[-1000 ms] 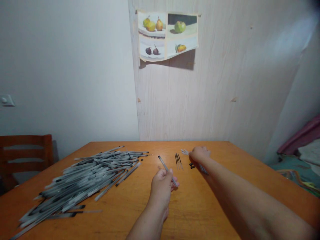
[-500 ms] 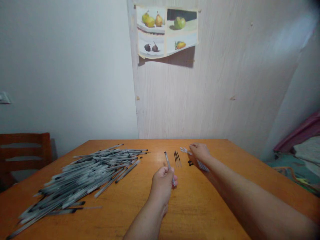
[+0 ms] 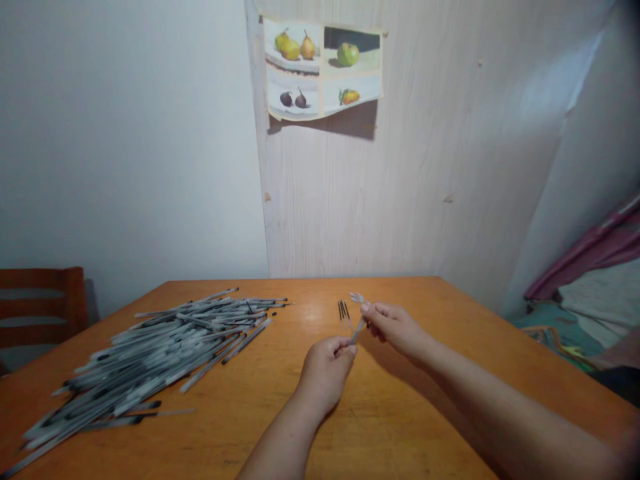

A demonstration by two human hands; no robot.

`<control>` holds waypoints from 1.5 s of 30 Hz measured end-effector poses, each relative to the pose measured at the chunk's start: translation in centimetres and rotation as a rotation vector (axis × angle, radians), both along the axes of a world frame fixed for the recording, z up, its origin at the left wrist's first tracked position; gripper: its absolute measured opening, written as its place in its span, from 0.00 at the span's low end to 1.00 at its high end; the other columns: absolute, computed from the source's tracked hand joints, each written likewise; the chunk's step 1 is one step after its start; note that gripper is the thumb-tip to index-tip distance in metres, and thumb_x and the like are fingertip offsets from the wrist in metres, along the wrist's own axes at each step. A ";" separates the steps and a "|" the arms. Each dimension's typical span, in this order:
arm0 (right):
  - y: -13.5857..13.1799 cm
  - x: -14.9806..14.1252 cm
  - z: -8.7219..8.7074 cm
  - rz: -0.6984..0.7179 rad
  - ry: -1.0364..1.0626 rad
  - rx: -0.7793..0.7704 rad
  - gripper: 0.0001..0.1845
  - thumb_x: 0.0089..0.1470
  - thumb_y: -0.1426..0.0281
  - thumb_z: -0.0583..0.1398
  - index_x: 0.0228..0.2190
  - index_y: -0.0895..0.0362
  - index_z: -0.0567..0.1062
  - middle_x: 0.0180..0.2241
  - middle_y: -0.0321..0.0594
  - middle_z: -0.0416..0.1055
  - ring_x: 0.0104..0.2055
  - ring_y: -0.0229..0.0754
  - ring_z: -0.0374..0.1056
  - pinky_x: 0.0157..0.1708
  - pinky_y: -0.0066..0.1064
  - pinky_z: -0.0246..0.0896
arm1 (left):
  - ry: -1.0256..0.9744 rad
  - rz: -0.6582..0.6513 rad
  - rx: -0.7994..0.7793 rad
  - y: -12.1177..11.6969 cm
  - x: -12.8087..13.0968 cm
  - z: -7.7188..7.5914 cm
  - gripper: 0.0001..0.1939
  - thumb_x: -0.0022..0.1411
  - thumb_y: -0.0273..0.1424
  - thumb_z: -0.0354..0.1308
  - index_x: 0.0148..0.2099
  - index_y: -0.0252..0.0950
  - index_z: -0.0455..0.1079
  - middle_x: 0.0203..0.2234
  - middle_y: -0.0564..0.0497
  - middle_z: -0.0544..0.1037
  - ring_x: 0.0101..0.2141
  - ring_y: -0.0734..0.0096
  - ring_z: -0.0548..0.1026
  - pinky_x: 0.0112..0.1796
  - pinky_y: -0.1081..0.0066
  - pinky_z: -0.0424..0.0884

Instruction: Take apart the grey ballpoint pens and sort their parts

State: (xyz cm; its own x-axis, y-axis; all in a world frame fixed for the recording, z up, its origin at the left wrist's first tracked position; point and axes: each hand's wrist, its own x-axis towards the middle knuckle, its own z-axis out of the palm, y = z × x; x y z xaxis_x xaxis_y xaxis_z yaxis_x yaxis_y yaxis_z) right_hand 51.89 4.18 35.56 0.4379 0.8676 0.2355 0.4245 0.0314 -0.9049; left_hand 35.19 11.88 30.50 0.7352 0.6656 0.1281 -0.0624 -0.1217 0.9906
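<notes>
A slim clear pen (image 3: 358, 329) slants up between my two hands above the table. My left hand (image 3: 327, 373) is closed around its near end, thumb on top. At the far end, my right hand (image 3: 395, 327) pinches the tip between thumb and fingers; what part sits under those fingers is hidden. Just beyond my hands lie several thin dark ink refills (image 3: 344, 311) side by side. Small clear pieces (image 3: 356, 297), perhaps pen caps, rest beside them, partly behind my right hand.
A large heap of clear pens with dark ends (image 3: 165, 353) spreads over the left of the wooden table (image 3: 400, 420). A wooden chair (image 3: 43, 300) stands at the left. Fruit pictures (image 3: 323, 70) hang on the wall. Cloth (image 3: 590, 260) is piled at the right.
My right hand has come back from the small clear pieces toward me and now grips the pen's far end. The pen in my left hand has tilted to the right. The view has shifted slightly.
</notes>
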 end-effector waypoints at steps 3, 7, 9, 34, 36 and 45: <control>-0.8 0.3 -0.3 -0.025 0.031 0.023 0.25 0.54 0.48 0.62 0.21 0.56 0.70 0.16 0.31 0.62 0.18 0.32 0.54 0.19 0.26 0.47 | 0.001 0.050 -0.005 -0.1 -0.2 0.7 0.18 0.56 0.40 0.65 0.44 0.32 0.79 0.24 0.53 0.72 0.24 0.74 0.65 0.27 0.73 0.57; -1.7 0.2 0.2 -0.192 0.409 0.151 0.19 0.58 0.58 0.63 0.22 0.57 0.71 0.18 0.33 0.67 0.17 0.30 0.56 0.15 0.22 0.49 | -0.131 0.271 -0.260 -0.2 -0.6 2.1 0.42 0.51 0.46 0.71 0.64 0.34 0.64 0.40 0.45 0.78 0.36 0.68 0.74 0.36 0.72 0.66; -2.0 -0.4 0.4 -0.240 0.656 0.224 0.14 0.62 0.65 0.61 0.25 0.58 0.72 0.21 0.36 0.71 0.18 0.30 0.62 0.16 0.20 0.56 | -0.166 0.272 -0.380 -0.3 -0.8 2.5 0.44 0.52 0.48 0.71 0.65 0.34 0.62 0.48 0.40 0.77 0.44 0.64 0.75 0.43 0.70 0.67; -2.6 -6.5 -4.6 0.125 0.903 0.100 0.21 0.62 0.52 0.58 0.30 0.58 0.73 0.17 0.33 0.68 0.15 0.32 0.59 0.15 0.23 0.50 | -0.317 0.031 -0.520 -0.4 -1.0 2.5 0.20 0.56 0.46 0.68 0.41 0.34 0.74 0.36 0.45 0.81 0.36 0.70 0.77 0.40 0.72 0.69; -2.7 -6.6 -4.5 0.130 0.892 0.097 0.21 0.62 0.52 0.59 0.30 0.58 0.72 0.17 0.32 0.68 0.15 0.31 0.58 0.15 0.23 0.49 | -0.310 0.029 -0.514 -0.4 -1.0 2.4 0.21 0.55 0.46 0.68 0.40 0.34 0.74 0.36 0.45 0.81 0.35 0.71 0.77 0.40 0.71 0.69; -3.0 -7.1 -4.3 0.137 0.742 0.116 0.18 0.61 0.53 0.59 0.31 0.56 0.70 0.20 0.30 0.66 0.18 0.31 0.55 0.17 0.25 0.48 | -0.302 0.040 -0.477 -0.5 -1.1 2.6 0.20 0.57 0.47 0.67 0.37 0.33 0.72 0.33 0.46 0.81 0.33 0.71 0.76 0.39 0.71 0.68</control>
